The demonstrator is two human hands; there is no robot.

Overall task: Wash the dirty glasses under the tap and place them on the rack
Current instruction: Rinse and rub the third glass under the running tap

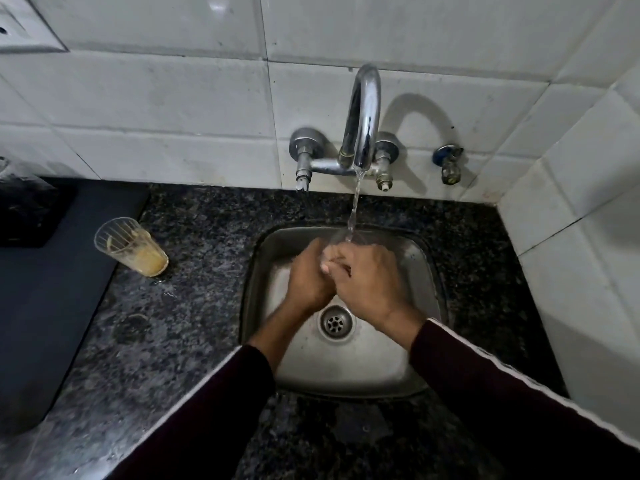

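Over the steel sink point(419, 362), my left hand point(308, 275) and my right hand point(367, 282) are together around a clear glass point(367, 239), which is mostly hidden behind them. Water runs from the chrome tap point(362, 119) in a thin stream onto the glass's rim. My right hand's fingers curl round the glass; my left hand wraps its side. A second glass point(130, 245) with yellowish residue inside stands tilted-looking on the granite counter point(194, 306), left of the sink.
A dark mat or tray point(45, 306) covers the counter's left part, with a black object point(27, 209) at its back. White tiled walls close the back and the right side. A small valve point(450, 166) sticks out right of the tap.
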